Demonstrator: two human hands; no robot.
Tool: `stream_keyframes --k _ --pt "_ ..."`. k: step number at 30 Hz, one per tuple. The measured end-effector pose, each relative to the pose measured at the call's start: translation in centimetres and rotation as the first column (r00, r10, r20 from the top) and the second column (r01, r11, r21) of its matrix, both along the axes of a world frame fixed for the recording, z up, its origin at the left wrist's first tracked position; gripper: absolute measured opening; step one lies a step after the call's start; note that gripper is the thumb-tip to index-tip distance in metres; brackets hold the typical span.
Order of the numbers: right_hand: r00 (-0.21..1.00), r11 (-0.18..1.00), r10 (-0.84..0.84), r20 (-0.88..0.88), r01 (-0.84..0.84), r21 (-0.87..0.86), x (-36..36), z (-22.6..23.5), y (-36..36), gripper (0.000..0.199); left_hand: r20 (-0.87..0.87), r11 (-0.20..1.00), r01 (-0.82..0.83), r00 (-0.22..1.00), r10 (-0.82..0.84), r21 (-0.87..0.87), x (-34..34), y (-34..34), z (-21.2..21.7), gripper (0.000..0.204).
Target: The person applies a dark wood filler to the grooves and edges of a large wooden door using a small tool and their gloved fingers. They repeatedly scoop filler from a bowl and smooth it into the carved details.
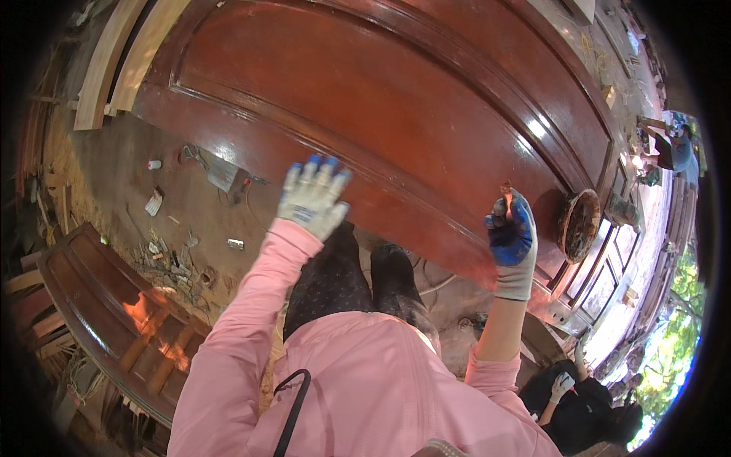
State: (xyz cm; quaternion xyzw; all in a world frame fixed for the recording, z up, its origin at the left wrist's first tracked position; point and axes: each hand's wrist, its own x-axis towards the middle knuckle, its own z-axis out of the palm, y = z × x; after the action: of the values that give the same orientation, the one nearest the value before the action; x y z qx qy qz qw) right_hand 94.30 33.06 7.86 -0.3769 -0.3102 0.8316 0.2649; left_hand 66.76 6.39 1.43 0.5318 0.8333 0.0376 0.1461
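A large reddish-brown wooden door panel (358, 91) with raised mouldings lies in front of me, its surface glossy in places. My left hand (312, 199), in a pale glove with blue fingertips, has its fingers spread flat at the panel's near edge. My right hand (512, 242) is raised over the panel's near right part. Its pale glove has a blue palm with dark stains. Thumb and fingers close on a small reddish-brown scrap (506, 187), whose kind I cannot make out. To the right of that hand, a round, stained bowl (579, 226) stands on the panel.
Pale timber boards (129, 61) lie at the far left. Another brown panel (114, 312) lies at the lower left. Tools and debris litter the dirt floor (167, 221). A co-worker in black (579, 404) crouches at the lower right; another person (683, 158) is farther off right.
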Motion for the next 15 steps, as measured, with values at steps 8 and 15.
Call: stream_keyframes --k 8,15 --pt "0.985 0.983 -0.172 0.022 0.173 -0.066 -8.7 -0.1 -5.0 0.030 -0.235 0.928 -0.290 0.909 0.344 0.236 -11.4 -3.5 -5.3 0.078" --pt "0.964 0.974 -0.213 -0.157 0.195 -0.118 -9.3 -0.6 -7.4 0.029 0.150 0.894 -0.119 0.987 0.058 0.432 -6.9 5.3 -1.6 0.068"
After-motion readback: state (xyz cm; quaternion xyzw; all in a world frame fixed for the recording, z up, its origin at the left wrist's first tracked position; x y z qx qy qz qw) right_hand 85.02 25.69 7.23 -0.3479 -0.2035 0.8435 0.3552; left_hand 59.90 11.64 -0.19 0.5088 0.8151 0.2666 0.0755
